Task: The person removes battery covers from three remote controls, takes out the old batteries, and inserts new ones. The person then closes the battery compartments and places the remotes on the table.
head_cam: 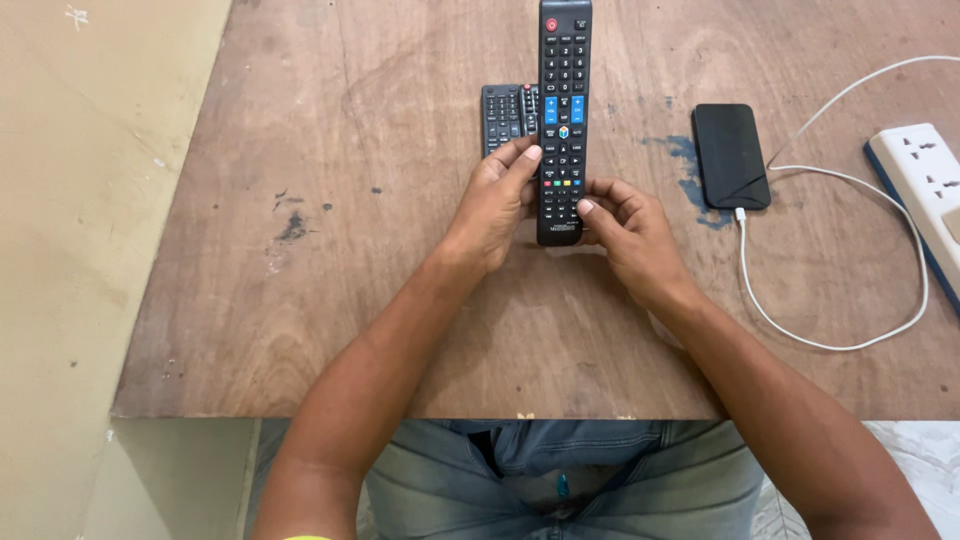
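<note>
A long black remote control (563,110) with coloured buttons is held over the wooden table (380,300), its button face up and its far end pointing away from me. My left hand (497,205) grips its near end from the left, thumb on the edge. From the right, my right hand (625,228) pinches the same near end. A second, smaller black remote (505,115) lies flat on the table just behind my left hand, partly hidden by the held remote.
A black phone (731,155) lies face down to the right, plugged into a white cable (830,340) that loops to a white power strip (925,185) at the right edge. The table's left edge borders a beige floor (80,250). My jeans show below the near edge.
</note>
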